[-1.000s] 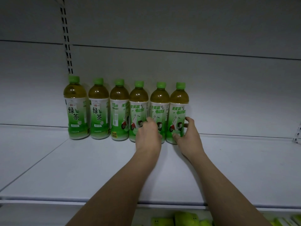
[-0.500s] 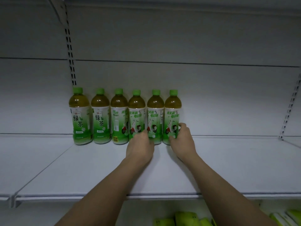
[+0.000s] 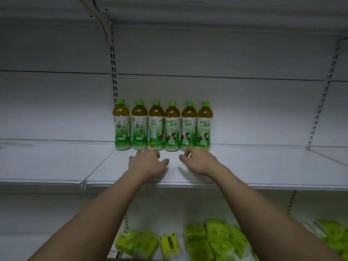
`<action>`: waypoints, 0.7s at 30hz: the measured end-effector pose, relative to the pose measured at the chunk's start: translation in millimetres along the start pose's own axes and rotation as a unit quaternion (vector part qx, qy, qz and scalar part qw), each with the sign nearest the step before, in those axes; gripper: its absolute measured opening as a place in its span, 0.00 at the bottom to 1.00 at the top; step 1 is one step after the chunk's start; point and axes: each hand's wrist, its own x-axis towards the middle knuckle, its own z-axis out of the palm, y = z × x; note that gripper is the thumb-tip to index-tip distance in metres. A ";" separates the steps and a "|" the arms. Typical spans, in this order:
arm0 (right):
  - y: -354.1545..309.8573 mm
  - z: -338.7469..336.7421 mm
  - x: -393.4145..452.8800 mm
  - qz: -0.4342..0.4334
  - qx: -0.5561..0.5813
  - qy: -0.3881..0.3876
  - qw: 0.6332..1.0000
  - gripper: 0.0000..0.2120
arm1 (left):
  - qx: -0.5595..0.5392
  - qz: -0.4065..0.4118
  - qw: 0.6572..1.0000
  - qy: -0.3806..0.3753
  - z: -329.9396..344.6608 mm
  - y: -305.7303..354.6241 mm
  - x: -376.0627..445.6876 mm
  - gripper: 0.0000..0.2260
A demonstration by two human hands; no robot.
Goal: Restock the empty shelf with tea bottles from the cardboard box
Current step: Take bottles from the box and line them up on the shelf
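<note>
At frame centre, 6 bottles point(image 3: 163, 126) stand upright in a row at the shelf's point(image 3: 263, 166) back, both hands, left point(image 3: 146, 163) and right point(image 3: 199, 161), just before them, fingers loosely curled, empty.

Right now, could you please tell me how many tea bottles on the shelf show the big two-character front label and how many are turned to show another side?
Front label showing: 2
Turned to another side: 4
Total bottles: 6
</note>
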 end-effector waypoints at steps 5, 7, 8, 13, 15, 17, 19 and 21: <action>-32.2 -2.5 -47.4 -0.031 0.002 0.003 0.999 0.17 | -0.057 0.001 0.998 0.016 -26.2 -21.1 -53.8 0.16; -43.6 4.6 -69.5 -0.042 0.010 -0.008 0.999 0.16 | -0.091 -0.005 0.996 0.016 -31.4 -30.3 -82.6 0.15; -48.7 10.9 -80.9 -0.046 0.017 -0.017 0.999 0.15 | -0.107 -0.009 0.994 0.017 -31.6 -36.0 -98.6 0.14; -61.1 73.4 -133.3 -0.050 0.058 -0.071 0.995 0.17 | -0.132 -0.049 0.990 -0.028 0.9 -79.4 -178.2 0.12; -58.9 109.0 -149.4 -0.045 0.069 -0.118 0.990 0.18 | -0.131 -0.084 0.985 -0.070 25.1 -101.0 -204.1 0.11; -53.2 146.7 -162.8 -0.036 0.081 -0.171 0.981 0.17 | -0.121 -0.121 0.980 -0.100 50.4 -120.4 -224.9 0.12; -44.5 184.3 -175.5 -0.031 0.080 -0.213 0.973 0.16 | -0.104 -0.160 0.973 -0.127 76.8 -136.9 -241.5 0.12; -32.7 220.8 -189.2 -0.037 0.071 -0.255 0.963 0.16 | -0.085 -0.191 0.965 -0.158 104.7 -151.0 -257.3 0.13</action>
